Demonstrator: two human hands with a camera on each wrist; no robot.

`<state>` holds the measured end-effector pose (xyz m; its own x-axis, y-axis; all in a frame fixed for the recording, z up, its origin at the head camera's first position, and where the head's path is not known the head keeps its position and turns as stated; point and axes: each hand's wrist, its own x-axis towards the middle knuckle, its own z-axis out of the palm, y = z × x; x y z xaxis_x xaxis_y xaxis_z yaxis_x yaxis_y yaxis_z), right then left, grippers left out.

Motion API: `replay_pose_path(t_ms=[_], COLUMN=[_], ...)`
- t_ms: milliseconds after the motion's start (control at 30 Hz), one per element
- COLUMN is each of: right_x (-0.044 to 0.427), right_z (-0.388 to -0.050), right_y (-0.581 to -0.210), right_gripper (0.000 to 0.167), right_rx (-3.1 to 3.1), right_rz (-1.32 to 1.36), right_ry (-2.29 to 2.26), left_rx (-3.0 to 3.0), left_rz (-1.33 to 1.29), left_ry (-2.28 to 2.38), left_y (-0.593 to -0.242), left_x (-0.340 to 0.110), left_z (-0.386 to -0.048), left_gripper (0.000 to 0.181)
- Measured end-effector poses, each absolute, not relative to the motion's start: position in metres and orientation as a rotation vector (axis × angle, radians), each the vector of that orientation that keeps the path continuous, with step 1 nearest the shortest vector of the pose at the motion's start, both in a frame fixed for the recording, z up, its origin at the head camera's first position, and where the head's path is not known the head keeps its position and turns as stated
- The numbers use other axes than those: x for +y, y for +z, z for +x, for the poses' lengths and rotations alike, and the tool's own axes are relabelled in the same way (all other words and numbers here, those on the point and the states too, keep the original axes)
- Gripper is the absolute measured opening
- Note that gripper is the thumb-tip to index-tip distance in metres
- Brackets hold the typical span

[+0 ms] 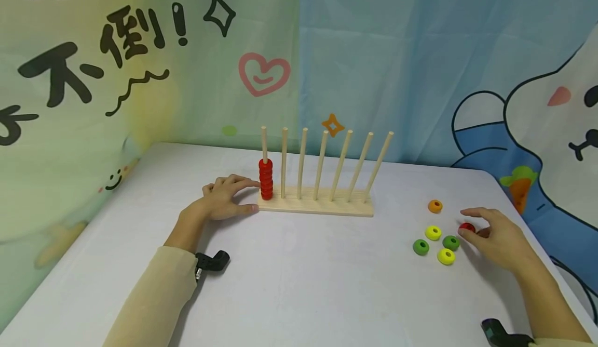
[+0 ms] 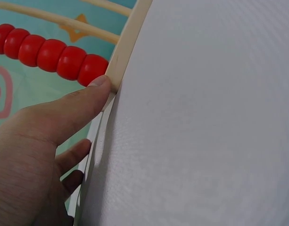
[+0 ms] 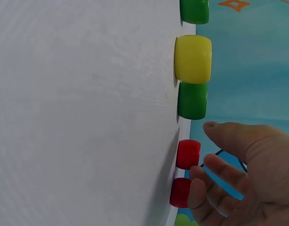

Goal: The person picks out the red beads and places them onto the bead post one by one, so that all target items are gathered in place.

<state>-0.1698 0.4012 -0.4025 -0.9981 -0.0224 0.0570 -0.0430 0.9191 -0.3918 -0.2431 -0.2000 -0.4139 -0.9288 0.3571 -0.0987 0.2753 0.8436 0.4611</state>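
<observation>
A wooden peg rack (image 1: 322,209) stands on the table, with several red beads (image 1: 266,179) stacked on its leftmost peg. At that end my left hand (image 1: 224,199) touches the base, thumb and index finger extended; the left wrist view shows the thumb (image 2: 83,106) against the base's corner. My right hand (image 1: 502,238) is over a loose red bead (image 1: 467,227), its thumb and index finger apart. In the right wrist view, two red beads (image 3: 188,154) stand near the right fingers (image 3: 224,172), and the lower one is partly covered by a fingertip.
Left of the right hand lie an orange bead (image 1: 435,206), two yellow beads (image 1: 433,232) and two green beads (image 1: 421,247). The white table (image 1: 317,279) meets a printed curtain (image 1: 355,66) behind the rack. A black wrist device (image 1: 212,262) is on the left sleeve.
</observation>
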Motion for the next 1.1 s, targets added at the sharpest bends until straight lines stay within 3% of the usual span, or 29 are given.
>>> replay_pose_path(t_ms=[333, 1100], right_x=[0.4010, 0.3968], right_z=[-0.1706, -0.1704], right_y=[-0.3979, -0.4011], right_gripper=[0.052, 0.037], right_rx=[-3.095, -3.086], right_rz=[-0.007, 0.001], right_ry=[0.640, 0.604], left_rx=[2.847, 2.852], left_rz=[0.487, 0.502], left_ry=[0.675, 0.670], left_y=[-0.4159, -0.4159], left_x=[-0.2020, -0.1999], left_z=[-0.2428, -0.2441], left_gripper=[0.064, 0.064])
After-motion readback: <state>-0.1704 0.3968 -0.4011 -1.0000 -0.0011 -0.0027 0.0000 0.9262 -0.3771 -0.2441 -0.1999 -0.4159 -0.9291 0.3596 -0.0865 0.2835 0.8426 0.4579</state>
